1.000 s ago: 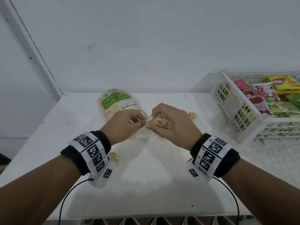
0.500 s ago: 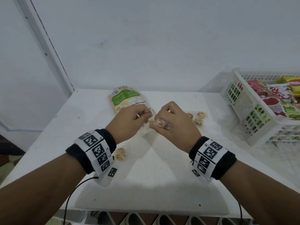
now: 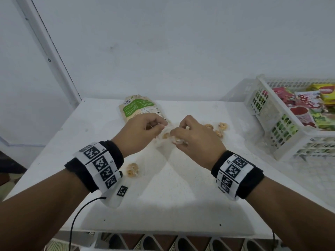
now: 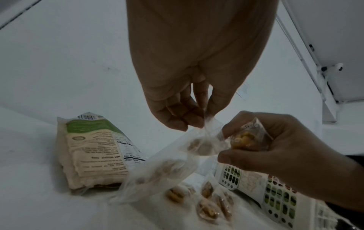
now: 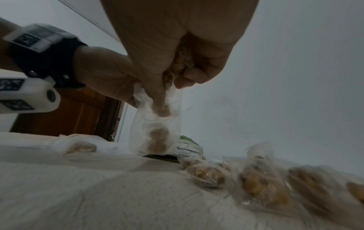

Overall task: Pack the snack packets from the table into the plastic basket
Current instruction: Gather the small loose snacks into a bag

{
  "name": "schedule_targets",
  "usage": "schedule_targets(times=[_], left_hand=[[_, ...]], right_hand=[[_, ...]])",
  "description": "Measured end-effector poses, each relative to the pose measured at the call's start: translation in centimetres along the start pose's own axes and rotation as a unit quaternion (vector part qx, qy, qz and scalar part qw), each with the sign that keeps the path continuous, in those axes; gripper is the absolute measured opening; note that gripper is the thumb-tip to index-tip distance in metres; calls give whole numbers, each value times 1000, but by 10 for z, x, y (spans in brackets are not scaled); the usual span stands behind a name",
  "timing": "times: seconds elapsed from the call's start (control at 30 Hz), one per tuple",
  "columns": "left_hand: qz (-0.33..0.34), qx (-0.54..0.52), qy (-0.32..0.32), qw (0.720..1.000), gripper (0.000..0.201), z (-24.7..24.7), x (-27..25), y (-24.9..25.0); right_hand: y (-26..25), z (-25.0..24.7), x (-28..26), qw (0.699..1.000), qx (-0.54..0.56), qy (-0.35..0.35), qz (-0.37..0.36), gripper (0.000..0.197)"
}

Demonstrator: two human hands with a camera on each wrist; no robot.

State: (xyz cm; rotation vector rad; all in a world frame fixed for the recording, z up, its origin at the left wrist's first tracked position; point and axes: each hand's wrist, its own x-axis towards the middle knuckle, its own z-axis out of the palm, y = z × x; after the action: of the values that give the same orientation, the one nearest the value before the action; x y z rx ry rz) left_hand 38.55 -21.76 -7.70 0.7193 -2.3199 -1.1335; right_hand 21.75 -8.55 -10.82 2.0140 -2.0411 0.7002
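Note:
My left hand [image 3: 155, 126] pinches one edge of a clear plastic bag [image 3: 163, 137] that holds a few wrapped snacks. The bag [image 4: 167, 163] hangs down to the table. My right hand [image 3: 181, 134] curls round a small clear snack packet [image 4: 248, 138] and also pinches the bag's other edge. Three small packets [image 3: 218, 132] lie just right of my hands, and one more [image 3: 132, 170] lies by my left wrist. A beige and green packet [image 3: 139, 109] lies flat behind the hands. The white plastic basket [image 3: 282, 142] stands at the right with several colourful packets in it.
The white table [image 3: 172, 205] ends at a front edge close to me, and a white wall runs behind it. A thin black cable [image 3: 76, 218] hangs from my left wrist. The basket reaches past the right border of the head view.
My hands have drawn slightly apart, stretching the clear bag between them. The view has swung left, so the basket sits further right and more loose packets show.

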Motion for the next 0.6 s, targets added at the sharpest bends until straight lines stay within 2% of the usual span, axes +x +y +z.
schedule_targets(times=[0.2, 0.27, 0.37, 0.6], left_hand=[[-26, 64, -62, 996, 21, -8, 0, 11], [-9, 84, -41, 996, 24, -10, -1, 17], [-8, 52, 5, 999, 27, -11, -2, 21], [-17, 1, -9, 1000, 25, -9, -4, 14]], right_hand=[[-6, -5, 4, 999, 3, 39, -9, 16], [-7, -4, 4, 999, 2, 39, -13, 16], [-6, -2, 4, 999, -1, 34, -8, 16], [-8, -2, 8, 998, -9, 63, -15, 20]])
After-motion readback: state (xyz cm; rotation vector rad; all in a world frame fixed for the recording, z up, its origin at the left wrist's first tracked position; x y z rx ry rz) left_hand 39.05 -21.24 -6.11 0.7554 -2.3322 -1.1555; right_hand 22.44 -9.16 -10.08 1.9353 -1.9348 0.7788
